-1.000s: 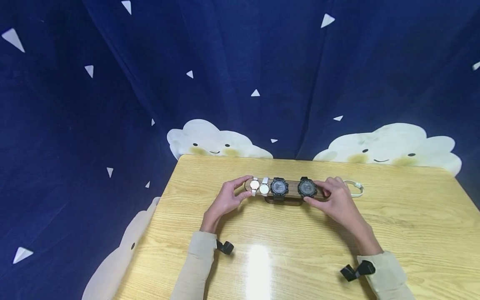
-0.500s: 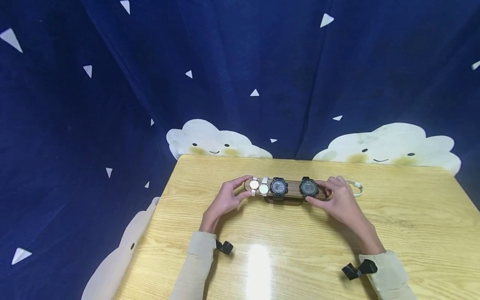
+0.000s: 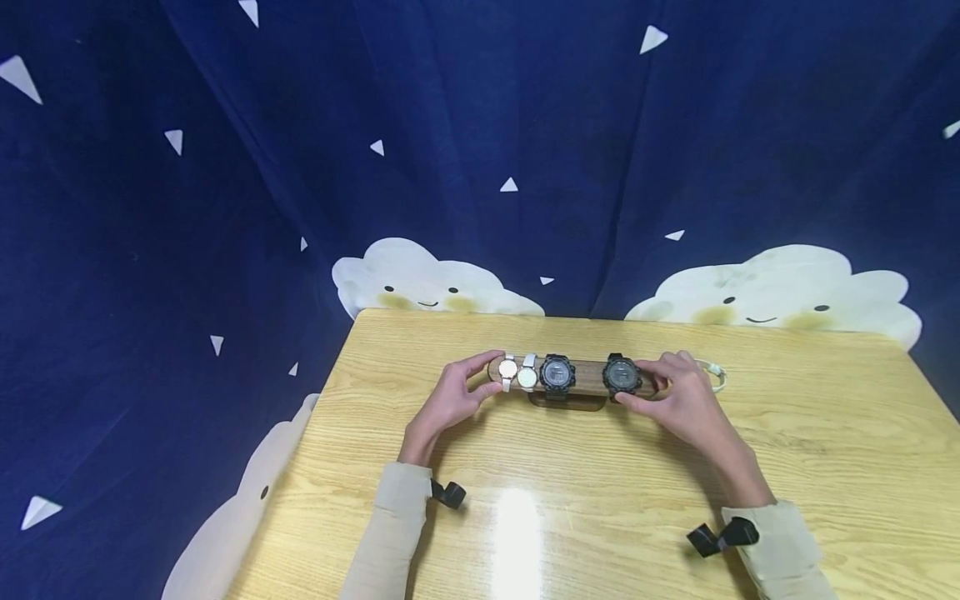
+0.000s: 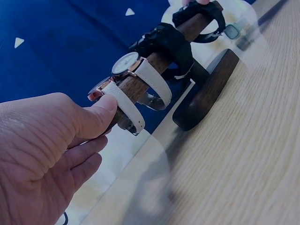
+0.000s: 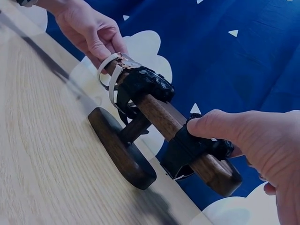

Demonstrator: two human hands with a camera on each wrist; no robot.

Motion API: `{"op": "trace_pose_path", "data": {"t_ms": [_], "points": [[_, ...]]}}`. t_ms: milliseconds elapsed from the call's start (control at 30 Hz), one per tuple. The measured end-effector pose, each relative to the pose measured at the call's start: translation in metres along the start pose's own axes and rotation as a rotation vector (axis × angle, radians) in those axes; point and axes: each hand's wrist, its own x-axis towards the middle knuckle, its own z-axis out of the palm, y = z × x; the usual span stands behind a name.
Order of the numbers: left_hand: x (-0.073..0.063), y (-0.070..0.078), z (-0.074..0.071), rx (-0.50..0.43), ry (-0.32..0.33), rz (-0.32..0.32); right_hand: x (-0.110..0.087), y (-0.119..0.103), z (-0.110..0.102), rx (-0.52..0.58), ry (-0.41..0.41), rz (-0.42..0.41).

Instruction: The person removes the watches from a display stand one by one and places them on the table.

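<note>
A dark wooden watch stand [image 3: 591, 379] stands on the table, its horizontal bar carrying several watches. My left hand [image 3: 453, 396] pinches the bar's left end, thumb [image 4: 104, 111] right at the strap of the outermost white watch [image 3: 507, 369]. Beside that one sits a second white watch [image 3: 528, 377], then a black digital watch [image 3: 557, 375]. Toward the bar's right end, my right hand [image 3: 681, 396] grips another black digital watch [image 3: 622, 375] looped round the bar. Its thumb presses on the black strap [image 5: 180, 145] in the right wrist view. Bare wood shows between the two black watches.
A thin white-banded watch [image 3: 717, 372] lies on the table [image 3: 600, 500] just beyond my right hand, partly hidden by it. Behind the table's far edge hangs a dark blue curtain [image 3: 450, 167] with white triangles and clouds.
My right hand has slid the black watch a little to the right along the bar, widening the gap to the other black watch. The left hand stays at the bar's left end.
</note>
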Motion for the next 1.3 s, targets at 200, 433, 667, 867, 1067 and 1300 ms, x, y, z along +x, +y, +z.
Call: {"op": "trace_pose_path", "data": {"t_ms": [200, 433, 667, 867, 1067, 1300], "points": [[-0.001, 0.001, 0.0, -0.008, 0.001, 0.0, 0.0, 0.002, -0.002, 0.017, 0.016, -0.017], [-0.001, 0.002, -0.001, -0.021, 0.0, 0.0, 0.0, 0.005, -0.005, 0.025, 0.027, -0.034], [-0.001, 0.003, 0.0, -0.03, 0.0, -0.012, -0.001, 0.005, -0.008, 0.028, 0.02, -0.018], [-0.001, 0.003, 0.001, -0.035, 0.001, -0.018, -0.002, 0.008, -0.01, 0.026, 0.012, -0.012], [-0.001, 0.003, 0.001, -0.031, -0.002, -0.013, -0.002, 0.01, -0.012, 0.008, 0.005, 0.009], [-0.001, 0.003, 0.0, -0.03, -0.005, -0.015, -0.001, 0.013, -0.016, 0.01, 0.016, -0.021]]}}
